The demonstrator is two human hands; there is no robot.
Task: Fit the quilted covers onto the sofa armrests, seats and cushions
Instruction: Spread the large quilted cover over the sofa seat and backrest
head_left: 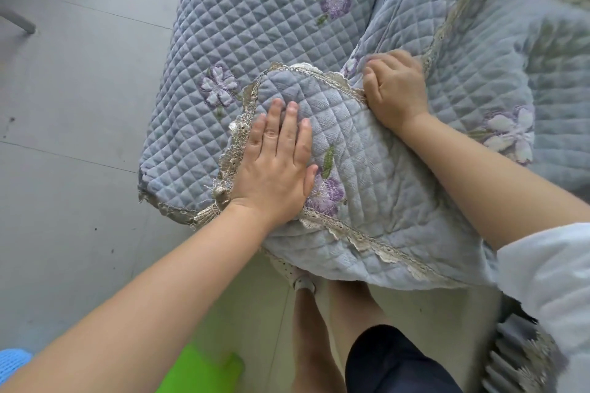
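Left hand point(274, 166) lay flat, fingers straight, on the quilted cover point(367, 175); right hand point(396, 89) bunched its far edge; tugging risked dragging it askew.

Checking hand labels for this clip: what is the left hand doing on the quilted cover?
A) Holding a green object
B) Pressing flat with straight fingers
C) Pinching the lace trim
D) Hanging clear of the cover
B: the left hand lies palm down with straight fingers on the quilted cover, beside its lace trim.
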